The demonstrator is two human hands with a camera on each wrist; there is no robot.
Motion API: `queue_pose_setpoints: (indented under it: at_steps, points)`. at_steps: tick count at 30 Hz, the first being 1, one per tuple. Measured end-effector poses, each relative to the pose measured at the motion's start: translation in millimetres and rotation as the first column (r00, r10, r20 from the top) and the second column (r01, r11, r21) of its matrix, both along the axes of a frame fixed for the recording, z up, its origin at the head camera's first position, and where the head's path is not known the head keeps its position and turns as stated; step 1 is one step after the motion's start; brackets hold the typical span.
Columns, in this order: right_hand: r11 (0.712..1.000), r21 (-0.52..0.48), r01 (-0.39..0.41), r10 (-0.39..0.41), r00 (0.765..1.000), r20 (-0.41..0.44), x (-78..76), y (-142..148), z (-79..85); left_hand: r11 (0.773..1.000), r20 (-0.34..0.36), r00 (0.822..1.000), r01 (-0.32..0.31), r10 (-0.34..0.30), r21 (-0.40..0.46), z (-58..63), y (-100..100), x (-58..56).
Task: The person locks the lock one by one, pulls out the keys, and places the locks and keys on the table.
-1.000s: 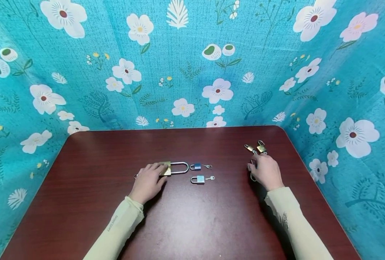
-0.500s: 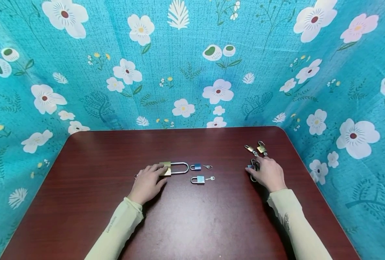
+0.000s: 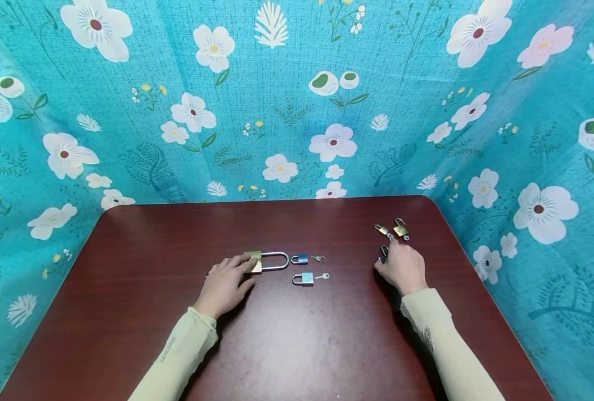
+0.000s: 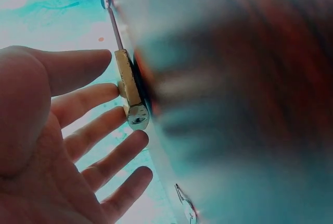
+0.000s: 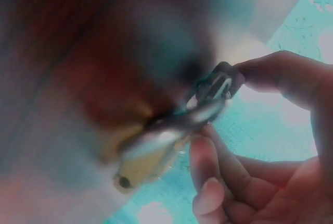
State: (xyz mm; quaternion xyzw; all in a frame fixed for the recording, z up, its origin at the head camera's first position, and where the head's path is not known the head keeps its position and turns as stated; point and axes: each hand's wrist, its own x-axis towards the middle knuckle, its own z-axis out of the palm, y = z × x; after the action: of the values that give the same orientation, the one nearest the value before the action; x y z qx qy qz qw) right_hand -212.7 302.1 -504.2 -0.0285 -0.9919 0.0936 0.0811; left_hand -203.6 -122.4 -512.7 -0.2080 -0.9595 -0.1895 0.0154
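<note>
My left hand [image 3: 225, 287] lies on the table with its fingers relaxed, its fingertips touching the body of a large brass padlock [image 3: 257, 262] with a long shackle. In the left wrist view the brass padlock [image 4: 125, 73] is seen edge-on, its keyhole end by the fingers. On the right side, my right hand [image 3: 404, 268] pinches a dark padlock [image 3: 384, 252] between thumb and fingers; the hand covers most of it. Close up in the right wrist view, the dark padlock [image 5: 223, 75] shows at the thumb tip, blurred, with brass behind it.
Between the hands lie a blue padlock [image 3: 300, 259] with a key [image 3: 319, 258], and a light-blue padlock [image 3: 304, 278] with a key [image 3: 323, 276]. Two small brass padlocks [image 3: 401, 230] sit beyond my right hand. A flowered curtain [image 3: 281, 100] hangs behind the table [image 3: 297, 345].
My right hand has shifted a little left, and its fingers now cover more of the dark padlock. The left hand stays on the brass padlock. The head view has shifted slightly.
</note>
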Motion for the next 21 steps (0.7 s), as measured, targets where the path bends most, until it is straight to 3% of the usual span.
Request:
queue_pose_setpoints:
  at_steps: [7, 13, 17, 21]
  points:
    - [0.997, -0.074, 0.004, -0.008, 0.998, -0.061, 1.3, -1.2, 15.9, 1.0, -0.011, 1.0, 0.008, -0.007, 0.002, 0.0, -0.8, -0.7]
    - [0.976, -0.216, -0.038, 0.031, 0.999, -0.037, 0.6, -2.1, 32.1, 1.0, -0.018, 1.0, 0.013, -0.013, 0.008, 1.8, -0.7, 0.0]
    - [0.926, -0.373, -0.06, 0.064, 0.998, -0.001, 0.3, -5.1, 38.9, 1.0, -0.016, 1.0, 0.016, -0.016, 0.02, 2.8, -1.0, 1.0]
    - [0.847, -0.526, -0.071, 0.102, 0.994, 0.03, -1.4, -11.3, 41.8, 1.0, -0.031, 1.0, 0.0, 0.0, 0.008, 2.4, -0.4, 4.1]
